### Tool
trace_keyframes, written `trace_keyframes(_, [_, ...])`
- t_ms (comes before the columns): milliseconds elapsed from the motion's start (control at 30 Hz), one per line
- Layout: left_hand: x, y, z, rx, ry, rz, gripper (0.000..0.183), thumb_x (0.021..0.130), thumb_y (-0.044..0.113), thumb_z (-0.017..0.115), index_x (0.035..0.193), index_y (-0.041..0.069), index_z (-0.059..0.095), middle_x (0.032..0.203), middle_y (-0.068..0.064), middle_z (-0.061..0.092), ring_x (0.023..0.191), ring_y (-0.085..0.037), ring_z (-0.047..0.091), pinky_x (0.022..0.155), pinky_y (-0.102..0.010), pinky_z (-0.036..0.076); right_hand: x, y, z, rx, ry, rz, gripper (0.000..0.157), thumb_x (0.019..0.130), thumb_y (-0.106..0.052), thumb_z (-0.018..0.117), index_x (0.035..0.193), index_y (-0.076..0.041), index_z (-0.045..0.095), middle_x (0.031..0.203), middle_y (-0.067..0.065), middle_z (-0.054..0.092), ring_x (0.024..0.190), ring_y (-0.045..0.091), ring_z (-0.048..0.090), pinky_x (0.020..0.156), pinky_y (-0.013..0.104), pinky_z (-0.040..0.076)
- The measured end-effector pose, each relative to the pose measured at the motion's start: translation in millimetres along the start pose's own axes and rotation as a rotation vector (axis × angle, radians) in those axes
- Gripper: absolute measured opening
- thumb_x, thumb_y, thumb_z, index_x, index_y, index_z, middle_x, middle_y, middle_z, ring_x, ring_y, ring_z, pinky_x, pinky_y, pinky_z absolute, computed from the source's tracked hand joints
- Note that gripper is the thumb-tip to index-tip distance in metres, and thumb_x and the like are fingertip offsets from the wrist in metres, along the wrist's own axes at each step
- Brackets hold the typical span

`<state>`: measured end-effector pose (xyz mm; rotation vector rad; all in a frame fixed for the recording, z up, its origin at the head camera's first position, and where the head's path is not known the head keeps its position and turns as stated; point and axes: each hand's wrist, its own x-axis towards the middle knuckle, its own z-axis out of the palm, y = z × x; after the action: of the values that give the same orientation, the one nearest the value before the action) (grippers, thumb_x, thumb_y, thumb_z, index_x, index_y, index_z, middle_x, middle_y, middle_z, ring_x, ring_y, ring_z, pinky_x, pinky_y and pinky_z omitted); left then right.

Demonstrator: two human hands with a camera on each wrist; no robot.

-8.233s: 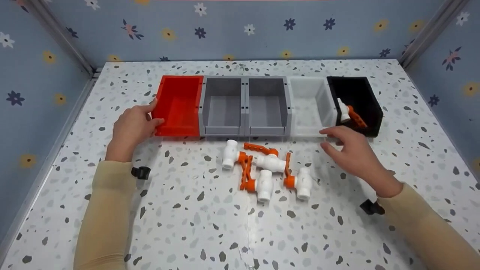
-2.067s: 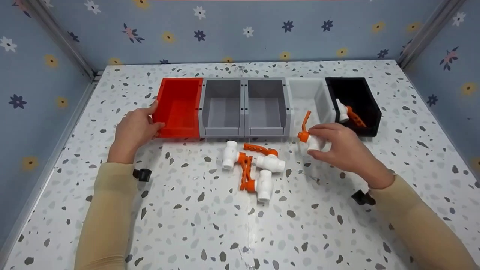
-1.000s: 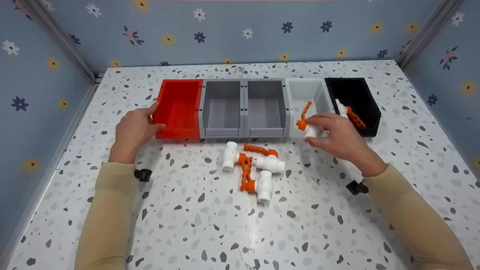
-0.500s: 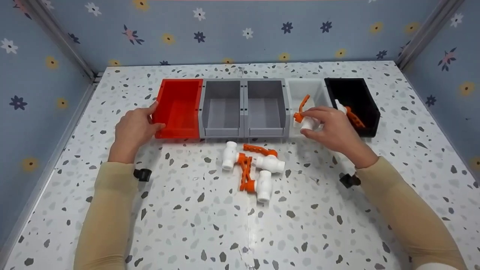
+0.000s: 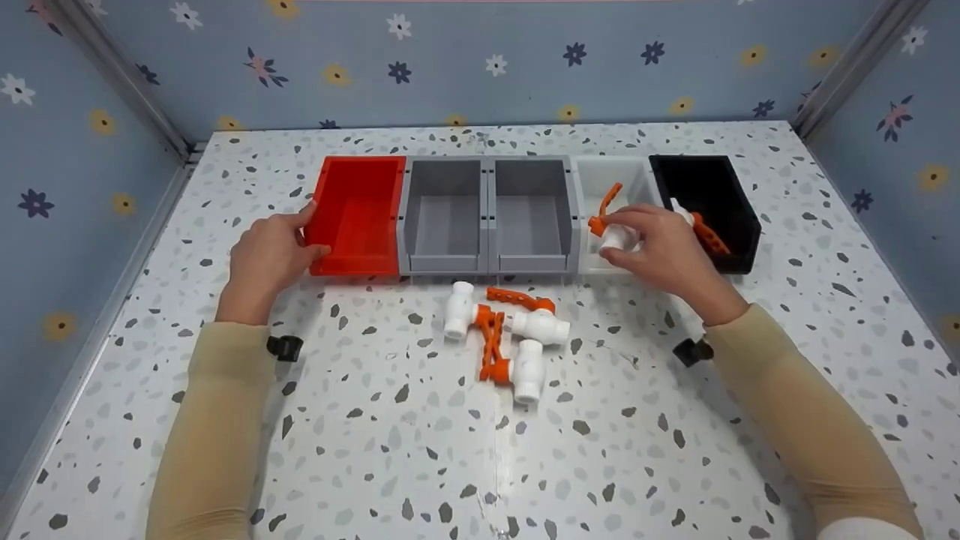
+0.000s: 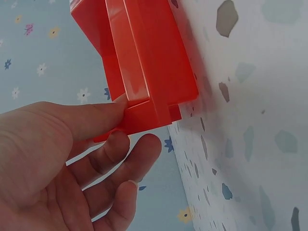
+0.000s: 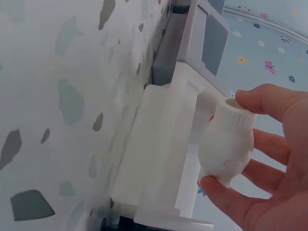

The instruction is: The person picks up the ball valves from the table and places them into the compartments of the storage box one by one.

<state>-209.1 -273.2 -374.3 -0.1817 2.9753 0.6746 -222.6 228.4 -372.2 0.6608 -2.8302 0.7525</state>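
Observation:
My right hand (image 5: 660,244) holds a white ball valve (image 7: 226,144) with an orange lever handle (image 5: 610,198) over the white bin (image 7: 166,144). Its thumb and fingers grip the valve body in the right wrist view. At the other end of the bin row, my left hand (image 5: 268,251) pinches the side wall of the red bin (image 5: 360,214), thumb inside the rim. Several more valves lie on the table in front of the bins: one valve (image 5: 460,311) to the left, another valve (image 5: 540,328) to the right and a nearer valve (image 5: 529,371).
Two grey bins (image 5: 448,225) stand between the red and white ones. A black bin (image 5: 709,187) at the right end has a valve (image 5: 709,234) in it. Behind the speckled table (image 5: 375,450) rises a flowered wall (image 5: 465,60).
My right hand has picked up a valve from the table's right and carried it forward, up and over the white bin. My left hand stays at the red bin.

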Motion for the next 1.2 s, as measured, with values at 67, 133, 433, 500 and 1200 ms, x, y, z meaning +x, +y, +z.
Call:
trace_keyframes(67, [0.0,0.2,0.0,-0.005,-0.003,0.000,0.074,0.094,0.025,0.069,0.155,0.019,0.028,0.098,-0.019,0.056,0.087,-0.032,0.049,0.069,-0.042,0.040,2.3,0.7,0.0,0.004,-0.003,0.008,0.040,0.084,-0.022,0.080,0.120,-0.007,0.071,0.123,0.012,0.066,0.107,0.030,0.060,0.090,0.048,0.049])
trace_keyframes(133, [0.1,0.2,-0.2,-0.007,-0.006,0.001,0.074,0.094,0.025,0.069,0.155,0.019,0.028,0.097,-0.019,0.056,0.087,-0.032,0.049,0.069,-0.042,0.040,4.6,0.9,-0.1,0.007,-0.007,0.017,0.040,0.084,-0.022,0.079,0.120,-0.006,0.071,0.123,0.012,0.066,0.108,0.030,0.060,0.091,0.048,0.048])
trace_keyframes(433, [-0.7,-0.7,-1.4,0.001,-0.021,0.015,0.075,0.094,0.024,0.069,0.156,0.019,0.027,0.098,-0.020,0.056,0.087,-0.033,0.050,0.069,-0.042,0.040,15.1,0.6,3.0,0.008,-0.050,0.054,0.037,0.083,-0.020,0.080,0.117,-0.006,0.072,0.121,0.012,0.066,0.114,0.031,0.057,0.098,0.049,0.044])
trace_keyframes(500, [-1.2,-1.1,-1.1,0.001,-0.022,0.018,0.074,0.095,0.024,0.069,0.156,0.019,0.027,0.098,-0.020,0.057,0.087,-0.033,0.050,0.069,-0.042,0.040,17.0,0.7,4.1,0.002,-0.058,0.061,0.037,0.082,-0.020,0.080,0.116,-0.006,0.072,0.120,0.012,0.066,0.115,0.031,0.057,0.100,0.049,0.043])
trace_keyframes(1200, [0.5,-0.9,0.1,0.000,-0.016,0.023,0.074,0.095,0.023,0.069,0.156,0.018,0.026,0.095,-0.019,0.055,0.085,-0.033,0.049,0.068,-0.042,0.039,30.4,12.4,23.7,-0.026,-0.092,0.093,0.037,0.084,-0.021,0.078,0.117,-0.006,0.072,0.118,0.012,0.067,0.113,0.032,0.058,0.096,0.049,0.044])
